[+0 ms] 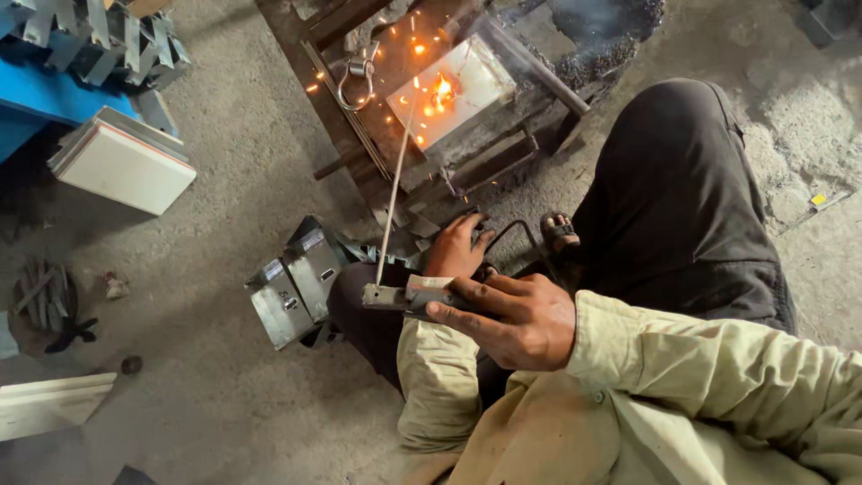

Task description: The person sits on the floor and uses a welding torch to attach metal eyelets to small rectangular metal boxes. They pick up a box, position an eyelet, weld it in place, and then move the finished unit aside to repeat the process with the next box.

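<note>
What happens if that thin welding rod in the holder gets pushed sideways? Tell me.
The welding rod is long and very thin, so it would likely flex. Clamped only at the holder in the right hand, its sparking tip probably wanders easily.

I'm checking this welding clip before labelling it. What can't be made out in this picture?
Head view:
- Weld spot on the metal plate: washed out by glare and sparks.
- Left hand: its fingers are partly behind the right hand and electrode holder; what it holds is unclear.
- Grey metal boxes: marks too small to tell.
- Blue bench: cut off by the left edge.
</note>
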